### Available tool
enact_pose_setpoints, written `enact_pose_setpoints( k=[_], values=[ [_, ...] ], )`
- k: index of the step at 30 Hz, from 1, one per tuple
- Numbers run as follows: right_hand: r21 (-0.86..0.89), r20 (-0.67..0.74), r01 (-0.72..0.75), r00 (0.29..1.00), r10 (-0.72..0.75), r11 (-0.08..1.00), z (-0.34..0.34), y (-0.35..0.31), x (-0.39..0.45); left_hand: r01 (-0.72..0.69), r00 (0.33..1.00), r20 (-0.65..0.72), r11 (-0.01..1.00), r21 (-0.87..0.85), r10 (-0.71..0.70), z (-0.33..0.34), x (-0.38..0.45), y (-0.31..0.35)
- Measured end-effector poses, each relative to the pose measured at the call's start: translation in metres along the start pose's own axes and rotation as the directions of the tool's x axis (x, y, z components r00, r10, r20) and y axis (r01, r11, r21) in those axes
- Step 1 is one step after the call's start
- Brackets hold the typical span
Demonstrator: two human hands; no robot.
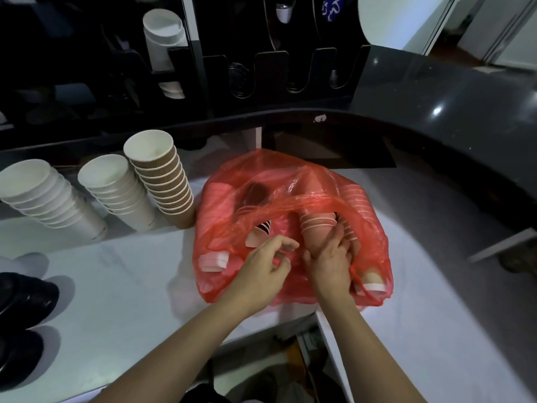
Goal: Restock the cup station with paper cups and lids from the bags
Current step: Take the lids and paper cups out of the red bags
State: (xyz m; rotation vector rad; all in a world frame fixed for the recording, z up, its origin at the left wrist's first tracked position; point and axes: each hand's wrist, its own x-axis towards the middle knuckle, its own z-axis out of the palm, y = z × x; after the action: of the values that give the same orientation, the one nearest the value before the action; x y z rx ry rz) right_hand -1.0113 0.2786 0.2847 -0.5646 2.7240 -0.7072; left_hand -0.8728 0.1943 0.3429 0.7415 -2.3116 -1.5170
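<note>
- Two bare hands work at a red plastic bag (290, 175) that lies on the white worktop (122, 286), close to its front edge where the top steps back at a corner.
- The bag is thin and see-through, crumpled, its mouth towards the person; several sleeves of nested paper cups show through it, tinted pink.
- The right hand (331, 257) reaches into the mouth with its fingers curled round one cup stack (315, 228). That stack lies on its side, its long axis running from the front edge towards the back of the worktop, rims showing as pale rings.
- The left hand (267, 263) hovers just beside the right one at the bag's mouth, fingers loosely bent and apart, gripping nothing that I can make out.
- A striped cup (260, 232) lies tilted inside the bag just beyond the left fingers; a short white stack (213, 260) lies on its side at the bag's left edge.
- Left of the bag three upright stacks stand in a row: a brown ribbed stack (168, 184) nearest the bag, then two white stacks (119, 193).
- Black lids (23, 301) sit at the left edge of the worktop.
- Behind, on the dark counter, a black dispenser rack (270, 74) holds a leaning white cup sleeve (164, 42).
</note>
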Motion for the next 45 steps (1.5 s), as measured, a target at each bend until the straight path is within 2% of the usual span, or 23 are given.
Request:
enact_pose_setpoints(
  k=[12, 17, 22, 28, 36, 45],
  values=[
    [-0.147, 0.198, -0.037, 0.978, 0.066, 0.988, -0.015, -0.015, 0.031, 0.014, 1.000, 0.026, 1.000, 0.008, -0.014, -0.003, 0.000, -0.003],
    [-0.178, 0.214, -0.040, 0.974, 0.078, 0.983, -0.019, -0.023, 0.040, 0.022, 0.999, 0.028, 1.000, 0.016, -0.023, -0.004, 0.001, -0.006],
    [-0.164, 0.190, 0.024, 0.982, 0.008, 0.986, -0.017, -0.024, 0.038, 0.020, 1.000, 0.015, 1.000, 0.012, -0.020, -0.006, 0.004, -0.006],
    [-0.234, 0.178, 0.028, 0.984, 0.015, 0.972, -0.017, -0.027, 0.039, 0.030, 0.999, 0.015, 0.999, 0.020, -0.031, -0.009, 0.006, -0.010],
    [-0.117, 0.121, 0.018, 0.993, -0.003, 0.993, -0.022, -0.025, 0.020, 0.050, 0.998, 0.030, 0.999, 0.019, -0.050, -0.008, 0.010, -0.012],
    [0.047, 0.106, 0.062, 0.992, -0.066, 0.997, -0.035, -0.013, -0.036, 0.145, 0.989, 0.028, 0.989, 0.035, -0.146, -0.001, 0.009, -0.015]
  ],
)
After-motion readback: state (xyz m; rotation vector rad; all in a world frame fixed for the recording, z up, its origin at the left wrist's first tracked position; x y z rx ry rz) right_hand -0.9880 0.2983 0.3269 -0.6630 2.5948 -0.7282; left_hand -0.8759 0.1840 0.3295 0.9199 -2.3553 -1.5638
